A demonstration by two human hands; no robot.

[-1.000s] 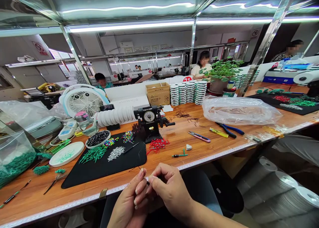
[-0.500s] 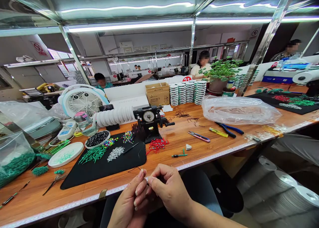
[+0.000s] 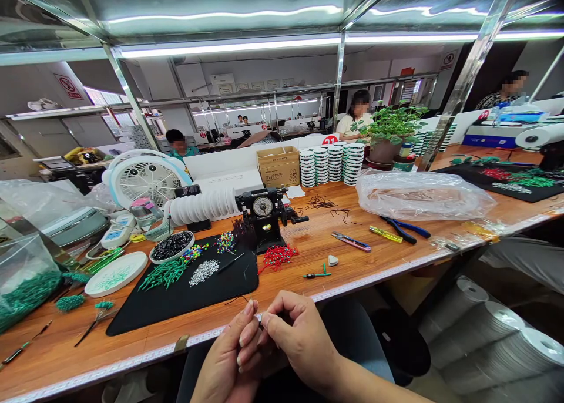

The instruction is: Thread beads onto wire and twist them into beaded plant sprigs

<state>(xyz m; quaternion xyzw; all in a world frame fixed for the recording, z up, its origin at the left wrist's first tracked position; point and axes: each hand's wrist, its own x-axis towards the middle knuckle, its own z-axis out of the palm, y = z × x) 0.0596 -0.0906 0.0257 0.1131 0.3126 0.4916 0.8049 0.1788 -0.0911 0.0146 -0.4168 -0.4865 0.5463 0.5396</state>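
Both hands meet just in front of the table's edge, above my lap. My left hand (image 3: 235, 347) is closed, thumb and forefinger pinched together, with a thin dark thread-like strand (image 3: 238, 299) running near its fingertips. My right hand (image 3: 299, 335) pinches beside it, its fingertips on something tiny and dark that is mostly hidden between the hands. Beyond them lie a black mat (image 3: 185, 300), a heap of red knotted pieces (image 3: 278, 256) and a black hand-crank counter machine (image 3: 263, 212). A small green-and-black piece (image 3: 316, 274) lies to the right.
On the mat are green tubes (image 3: 165, 275), silvery metal bits (image 3: 204, 272) and coloured beads (image 3: 226, 242). A white plate (image 3: 115, 275) stands left. Thread snips (image 3: 351, 242), a yellow-handled tool (image 3: 385, 234) and blue pliers (image 3: 405, 228) lie right. Co-workers sit beyond the partition.
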